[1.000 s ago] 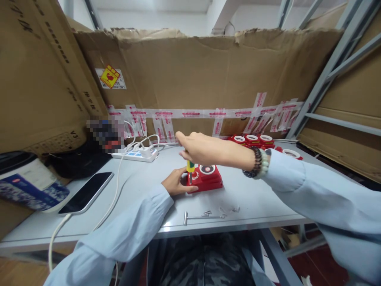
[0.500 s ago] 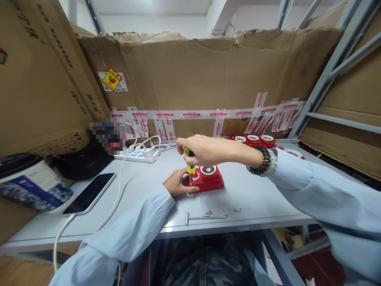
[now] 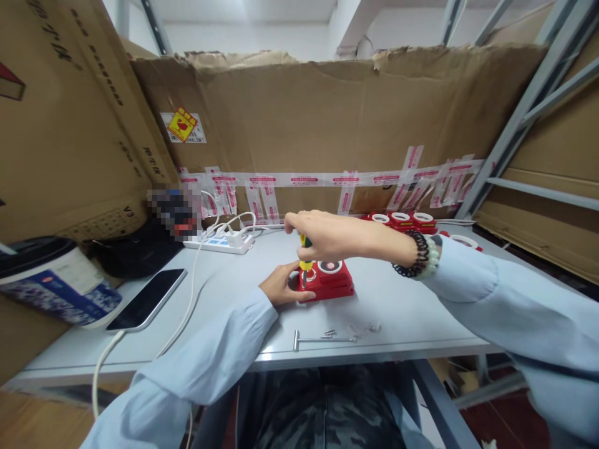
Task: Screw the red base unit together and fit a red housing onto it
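A small red device [image 3: 330, 282] with a round white-rimmed part on top sits in the middle of the grey table [image 3: 412, 312]. My left hand [image 3: 279, 285] grips its left side and holds it down. My right hand [image 3: 322, 235] is closed over the top of a yellow-and-green screwdriver [image 3: 305, 262], which stands upright with its tip on the device's left part. Beaded bracelets circle my right wrist.
Loose screws [image 3: 349, 330] and a T-shaped metal tool [image 3: 318, 340] lie near the front edge. A phone [image 3: 147, 299] on a white cable lies at the left, a power strip [image 3: 218, 243] behind it. More red devices [image 3: 402, 219] line the back right. Cardboard walls surround the table.
My right hand has lowered slightly onto the screwdriver and its fingers have shifted around the handle. My left hand stays on the red device. The view has drifted a little.
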The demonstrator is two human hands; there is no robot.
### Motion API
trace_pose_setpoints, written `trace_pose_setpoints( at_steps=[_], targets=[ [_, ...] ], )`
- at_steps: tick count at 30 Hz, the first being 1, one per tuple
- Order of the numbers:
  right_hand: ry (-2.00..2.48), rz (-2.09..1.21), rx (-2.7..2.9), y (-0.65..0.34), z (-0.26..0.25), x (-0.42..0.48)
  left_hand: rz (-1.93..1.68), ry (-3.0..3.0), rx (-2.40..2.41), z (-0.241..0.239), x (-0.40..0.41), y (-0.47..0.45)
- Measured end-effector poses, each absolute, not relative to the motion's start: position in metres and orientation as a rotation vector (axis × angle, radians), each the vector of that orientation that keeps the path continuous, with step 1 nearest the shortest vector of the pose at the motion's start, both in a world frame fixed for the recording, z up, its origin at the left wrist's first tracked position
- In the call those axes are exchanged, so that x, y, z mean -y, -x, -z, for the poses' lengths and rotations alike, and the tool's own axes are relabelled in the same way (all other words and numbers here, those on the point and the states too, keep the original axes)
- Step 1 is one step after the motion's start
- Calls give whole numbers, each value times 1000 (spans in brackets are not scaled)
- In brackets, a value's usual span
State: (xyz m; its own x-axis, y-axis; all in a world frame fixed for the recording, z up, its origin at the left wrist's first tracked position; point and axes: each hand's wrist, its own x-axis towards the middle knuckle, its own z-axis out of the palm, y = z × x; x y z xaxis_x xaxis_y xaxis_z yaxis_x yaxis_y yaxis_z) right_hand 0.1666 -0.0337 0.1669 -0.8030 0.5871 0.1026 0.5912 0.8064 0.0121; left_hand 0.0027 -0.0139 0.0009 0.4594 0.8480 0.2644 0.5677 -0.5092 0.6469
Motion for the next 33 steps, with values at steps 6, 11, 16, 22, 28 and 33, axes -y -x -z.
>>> trace_pose_setpoints(
  at_steps=[6,11,16,22,28,33],
  targets=[
    [808,19,2904,-167,-166,30,-795,-2223,-1185,-1,14,-5],
    [779,26,2884,-166,-163,31,-773,-2249,-1177,-1,14,-5],
    [736,-16,2884,-166,-162,30,-769,-2245,-1157,-1,13,-5],
    [891,49,2824,-167,-163,31,-745,-2280,-1192,1,12,-4],
    [804,-85,2872,-167,-164,32,-759,-2270,-1185,4,10,-3],
    [875,-98,2801,-165,-166,36,-757,-2256,-1223,7,8,-3]
  ],
)
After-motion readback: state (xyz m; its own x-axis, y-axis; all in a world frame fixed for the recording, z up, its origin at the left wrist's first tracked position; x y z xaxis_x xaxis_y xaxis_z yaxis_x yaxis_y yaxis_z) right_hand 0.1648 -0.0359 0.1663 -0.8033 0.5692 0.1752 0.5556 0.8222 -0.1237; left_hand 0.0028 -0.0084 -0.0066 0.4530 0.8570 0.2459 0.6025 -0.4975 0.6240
